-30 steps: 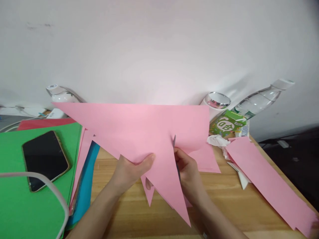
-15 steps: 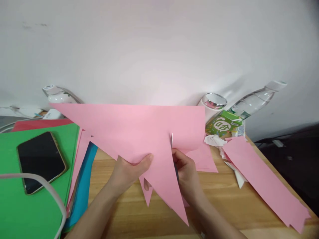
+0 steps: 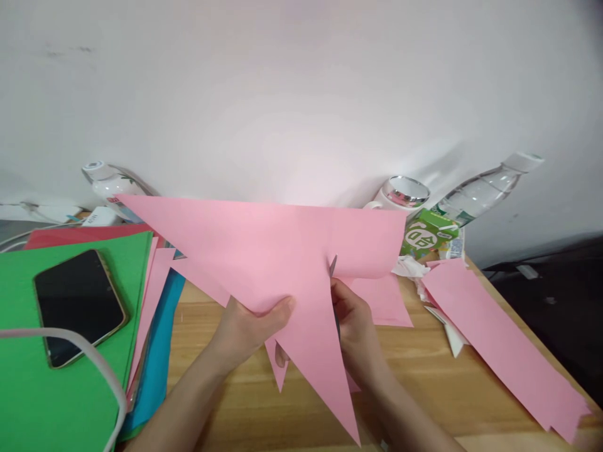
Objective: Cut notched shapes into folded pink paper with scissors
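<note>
A large pink paper sheet (image 3: 264, 245), folded into a wide triangle, is held up over the wooden table (image 3: 424, 389). My left hand (image 3: 249, 329) pinches its lower edge, thumb on top. My right hand (image 3: 355, 329) is closed on scissors (image 3: 333, 276), whose grey blade tip pokes up through a cut in the pink sheet. The scissor handles are hidden behind the paper and my fingers. A long pointed flap of the sheet hangs down between my hands.
At left lie green paper (image 3: 42, 389), blue and red sheets, a black phone (image 3: 78, 304) and a white cable (image 3: 94, 370). A pink strip (image 3: 504, 348) lies at right. Along the wall stand a white bottle (image 3: 106, 179), a mug (image 3: 400, 194), a green carton (image 3: 426, 235), a clear water bottle (image 3: 485, 188) and crumpled tissue (image 3: 409, 267).
The pink sheet has shifted a little to the right and tilted, its right corner now higher. The scissor tip sits slightly further into the cut. Both hands stay in nearly the same place.
</note>
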A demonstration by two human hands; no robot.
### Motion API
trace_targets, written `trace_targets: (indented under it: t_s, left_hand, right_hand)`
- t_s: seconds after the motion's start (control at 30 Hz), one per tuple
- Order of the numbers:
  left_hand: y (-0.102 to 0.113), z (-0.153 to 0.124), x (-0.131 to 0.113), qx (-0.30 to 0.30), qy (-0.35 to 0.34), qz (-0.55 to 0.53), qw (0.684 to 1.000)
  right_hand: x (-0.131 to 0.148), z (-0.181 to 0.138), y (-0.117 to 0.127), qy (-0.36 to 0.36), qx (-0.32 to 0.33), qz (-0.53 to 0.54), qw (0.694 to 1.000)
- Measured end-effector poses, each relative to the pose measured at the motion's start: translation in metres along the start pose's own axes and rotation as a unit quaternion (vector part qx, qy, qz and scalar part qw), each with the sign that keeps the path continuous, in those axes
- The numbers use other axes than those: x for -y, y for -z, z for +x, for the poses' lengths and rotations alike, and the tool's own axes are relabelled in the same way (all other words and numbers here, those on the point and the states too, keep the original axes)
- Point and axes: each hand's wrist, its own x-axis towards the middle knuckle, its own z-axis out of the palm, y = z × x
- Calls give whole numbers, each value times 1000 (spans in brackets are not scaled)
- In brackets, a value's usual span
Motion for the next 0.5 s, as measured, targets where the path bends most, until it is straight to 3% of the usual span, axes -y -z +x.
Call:
trace_targets:
  t_s: [0.5]
  left_hand:
    - [0, 0, 1, -6, -1, -4, 1000]
  right_hand:
    - [0, 0, 1, 0, -6, -5, 1000]
